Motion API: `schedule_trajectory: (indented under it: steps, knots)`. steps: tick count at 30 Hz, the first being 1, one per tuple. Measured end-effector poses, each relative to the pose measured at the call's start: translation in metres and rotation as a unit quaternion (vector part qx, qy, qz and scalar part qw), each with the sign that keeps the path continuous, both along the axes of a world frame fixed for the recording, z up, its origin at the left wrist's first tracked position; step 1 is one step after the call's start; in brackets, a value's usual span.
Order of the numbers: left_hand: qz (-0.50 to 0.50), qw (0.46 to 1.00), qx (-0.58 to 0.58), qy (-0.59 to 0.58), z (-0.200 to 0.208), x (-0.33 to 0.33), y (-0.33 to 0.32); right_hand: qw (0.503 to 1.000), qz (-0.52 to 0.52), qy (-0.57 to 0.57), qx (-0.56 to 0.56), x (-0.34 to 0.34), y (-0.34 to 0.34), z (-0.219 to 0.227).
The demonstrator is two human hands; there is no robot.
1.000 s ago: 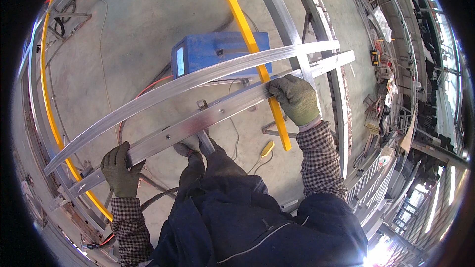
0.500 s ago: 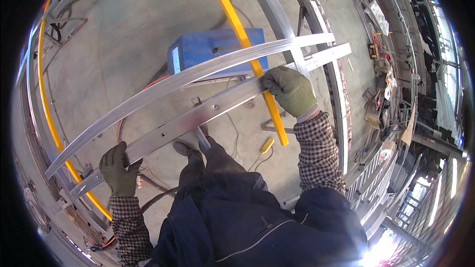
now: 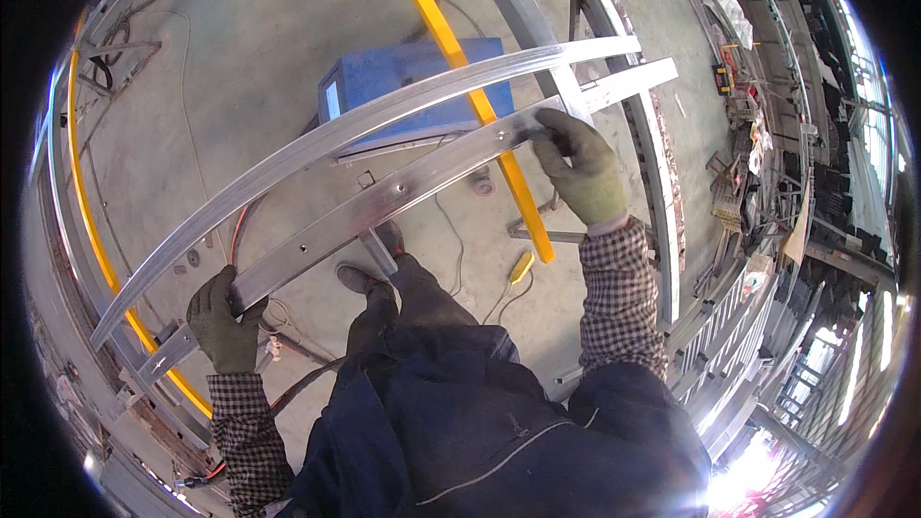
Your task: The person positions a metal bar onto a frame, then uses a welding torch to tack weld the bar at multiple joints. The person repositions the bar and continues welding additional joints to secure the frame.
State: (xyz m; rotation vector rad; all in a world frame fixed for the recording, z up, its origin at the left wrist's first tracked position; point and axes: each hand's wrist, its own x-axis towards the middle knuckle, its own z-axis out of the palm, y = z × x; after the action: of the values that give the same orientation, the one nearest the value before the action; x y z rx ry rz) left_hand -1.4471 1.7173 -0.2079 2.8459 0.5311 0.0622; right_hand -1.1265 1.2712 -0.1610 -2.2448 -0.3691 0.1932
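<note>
A straight silver metal bar (image 3: pixel 399 190) with small holes runs slantwise in front of me, rising to the right. Beyond it arches a curved metal bar (image 3: pixel 317 155). My gloved left hand (image 3: pixel 223 326) is closed round the straight bar toward its left end, thumb on the near side. Farther right, my gloved right hand (image 3: pixel 583 173) pinches the near edge of the same bar, with a gap behind thumb and fingers. A yellow bar (image 3: pixel 432 19) passes under both metal bars, just left of my right hand.
A blue box-shaped machine (image 3: pixel 413 101) stands on the floor beyond the bars. Another yellow bar (image 3: pixel 84 201) lies at the left. A yellow corded device (image 3: pixel 521 269) rests on the floor near my feet. Long metal beams (image 3: pixel 645 153) and racks line the right; cables cross the floor.
My right hand has shifted slightly right and down, its grip on the bar looser. Both metal bars now sit a little higher on the right in the picture. My left hand keeps its hold.
</note>
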Motion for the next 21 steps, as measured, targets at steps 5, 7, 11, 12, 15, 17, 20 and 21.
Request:
schedule_trajectory:
  steps: [5,7,11,12,15,17,20,21]
  knots:
    - [0.003,1.0,-0.011,0.003,0.002,0.001,-0.001,0.957,-0.258,0.018,0.135,-0.032,-0.052,-0.011]
    - [0.003,1.0,-0.007,-0.005,0.002,0.002,-0.002,0.958,-0.243,0.0,0.154,-0.029,-0.064,-0.01]
    - [0.012,1.0,-0.003,0.002,0.004,0.003,-0.004,0.978,-0.163,-0.055,0.115,-0.007,-0.07,-0.008]
    - [0.011,1.0,-0.014,0.002,0.004,0.003,-0.004,0.976,-0.192,-0.06,0.081,-0.003,-0.07,-0.008]
    - [0.031,0.998,-0.042,0.022,0.006,0.005,-0.005,0.972,-0.198,-0.125,-0.006,-0.004,-0.077,-0.011]
    - [0.024,0.999,-0.028,0.006,0.008,0.005,-0.006,0.971,-0.227,-0.058,-0.047,-0.014,-0.083,-0.015]
    - [0.03,0.999,-0.03,0.01,0.008,0.005,-0.007,0.969,-0.216,0.103,-0.067,-0.027,-0.093,-0.016]
    - [0.03,0.999,-0.03,0.015,0.008,0.005,-0.007,0.965,-0.213,0.122,-0.092,-0.026,-0.094,-0.016]
